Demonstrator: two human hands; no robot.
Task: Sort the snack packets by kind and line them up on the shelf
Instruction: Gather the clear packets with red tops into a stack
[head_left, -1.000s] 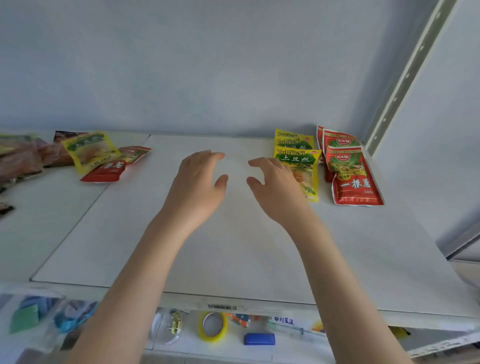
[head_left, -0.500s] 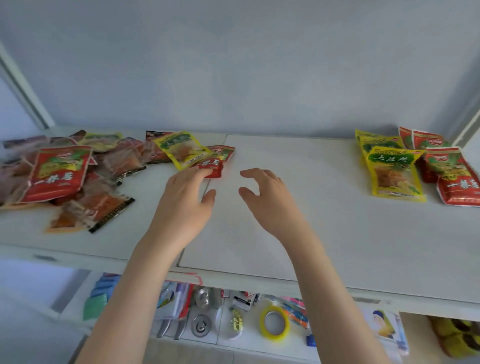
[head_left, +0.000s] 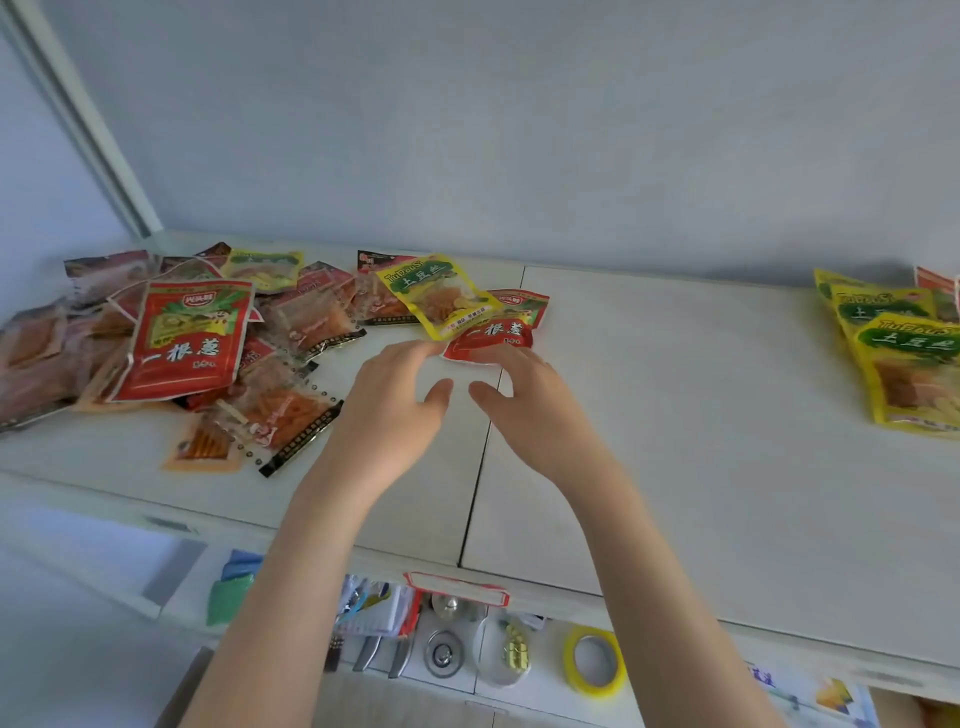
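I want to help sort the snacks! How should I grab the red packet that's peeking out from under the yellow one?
Pinch the red packet at its near bottom edge, coming from the front. It lies flat on the shelf with that edge bare, while the yellow packet overlaps its far left corner, so sliding it toward you probably frees it.

Packets on the shelf that are covered, cropped or smeared

The red packet is half hidden under a yellow packet, and its near edge is masked by the blurred fingers of the left hand and right hand, so contact cannot be judged. The mixed pile is cut off at the left edge. The sorted yellow stack and the far-right packet are cut off at the right. Small print is unreadable.
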